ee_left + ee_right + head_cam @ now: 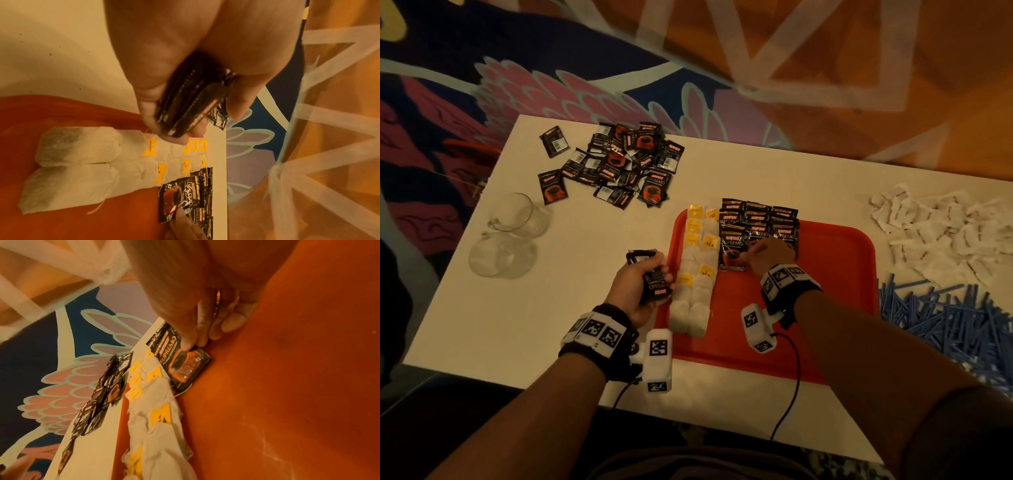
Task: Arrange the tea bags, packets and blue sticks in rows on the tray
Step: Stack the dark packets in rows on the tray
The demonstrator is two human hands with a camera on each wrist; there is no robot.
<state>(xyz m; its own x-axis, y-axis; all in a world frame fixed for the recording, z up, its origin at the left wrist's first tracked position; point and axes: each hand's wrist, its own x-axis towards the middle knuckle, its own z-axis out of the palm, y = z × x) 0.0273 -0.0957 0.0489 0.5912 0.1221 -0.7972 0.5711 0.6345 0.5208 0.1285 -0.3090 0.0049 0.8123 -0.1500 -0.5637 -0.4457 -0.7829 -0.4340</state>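
A red tray holds two columns of tea bags along its left side, with rows of black coffee packets at its far edge. My right hand pinches the nearest packet of the left row. In the right wrist view my thumb lies on that packet and the fingers curl at its edge. My left hand hovers beside the tray's left edge and grips a stack of black packets. The tea bags lie just below it.
A loose pile of black packets lies at the table's far left, with two glass cups nearer the left edge. White paper packets and a heap of blue sticks lie right of the tray. A patterned carpet lies beyond.
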